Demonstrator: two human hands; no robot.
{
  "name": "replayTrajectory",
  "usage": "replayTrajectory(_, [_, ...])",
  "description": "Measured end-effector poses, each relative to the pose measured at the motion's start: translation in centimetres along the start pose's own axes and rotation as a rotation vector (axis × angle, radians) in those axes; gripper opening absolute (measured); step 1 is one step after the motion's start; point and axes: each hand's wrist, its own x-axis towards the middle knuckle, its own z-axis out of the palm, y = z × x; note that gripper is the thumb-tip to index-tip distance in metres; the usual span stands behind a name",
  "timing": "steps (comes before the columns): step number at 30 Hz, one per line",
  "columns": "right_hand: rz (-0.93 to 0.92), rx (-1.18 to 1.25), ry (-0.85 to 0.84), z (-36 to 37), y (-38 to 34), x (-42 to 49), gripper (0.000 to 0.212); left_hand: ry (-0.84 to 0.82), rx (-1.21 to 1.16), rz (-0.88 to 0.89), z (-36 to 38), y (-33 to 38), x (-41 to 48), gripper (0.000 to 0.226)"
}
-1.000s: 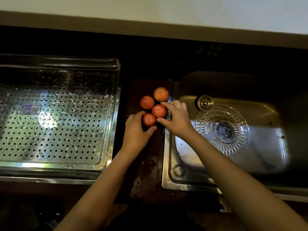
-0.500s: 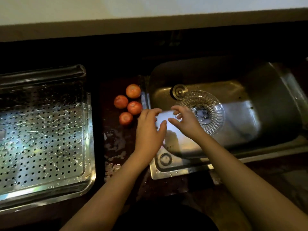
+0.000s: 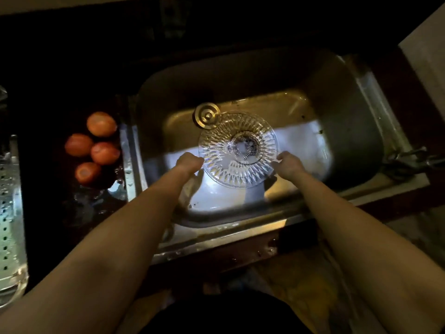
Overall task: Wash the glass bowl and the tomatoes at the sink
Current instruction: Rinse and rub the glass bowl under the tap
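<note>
A clear cut-glass bowl with a ribbed, faceted pattern (image 3: 238, 150) sits inside the rectangular stainless-steel sink (image 3: 356, 131), over the middle of the basin floor, and everything else is best placed from it. The left hand (image 3: 189, 162) is at the bowl's left rim with its fingers curled against the edge, and the right hand (image 3: 287, 162) is at the opposite, right rim in the same manner, so the bowl is gripped between the two hands; whether it is lifted clear of the basin floor or resting on it cannot be told. Both bare forearms reach in from the near edge of the sink. Touching or just overlapping the bowl's far-left rim is a round metal drain fitting (image 3: 206, 115) on the sink floor. Through the glass a dark drain opening shows under the bowl's centre. Well to the left of the bowl, outside the basin on the dark wet tabletop (image 3: 79, 206), lie four orange-red round tomatoes (image 3: 92, 148) in a tight cluster, some touching one another. Farther left still, at the frame's edge, is a perforated stainless-steel drainer tray (image 3: 10, 213) with water drops on it. To the bowl's right, beyond the sink's rim, a small metal fitting (image 3: 409, 156) rests on the ledge.
</note>
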Motion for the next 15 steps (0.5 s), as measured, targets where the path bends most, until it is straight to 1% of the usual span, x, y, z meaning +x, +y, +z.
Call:
replayTrajectory(2, [0.022, -0.028, -0.052, -0.1, 1.0, 1.7, 0.045, -0.022, -0.126, -0.048, 1.1, 0.1, 0.9, 0.031])
replayTrajectory(4, [0.039, -0.06, -0.106, 0.0, 1.6, 3.2, 0.05, -0.009, -0.201, -0.071, 2.2, 0.4, 1.7, 0.016])
replayTrajectory(6, [0.052, -0.043, -0.136, 0.1, 1.9, 4.5, 0.051, 0.01, -0.303, -0.097, 3.2, 0.7, 2.6, 0.021])
replayTrajectory(8, [0.067, 0.01, -0.149, 0.5, 2.1, 5.3, 0.046, 0.036, -0.341, -0.119, 4.0, 0.8, 3.0, 0.019])
replayTrajectory(11, [0.097, 0.127, -0.113, 0.9, 2.1, 5.9, 0.041, 0.041, -0.287, -0.089, 4.6, 1.1, 2.6, 0.007])
replayTrajectory(13, [0.135, 0.22, -0.096, 0.7, 2.2, 6.3, 0.037, 0.096, -0.341, -0.059, 5.0, 1.2, 2.2, 0.007])
replayTrajectory(15, [0.144, 0.24, -0.107, 0.4, 2.6, 6.8, 0.029, 0.159, -0.445, -0.049, 5.2, 1.8, 1.6, 0.007])
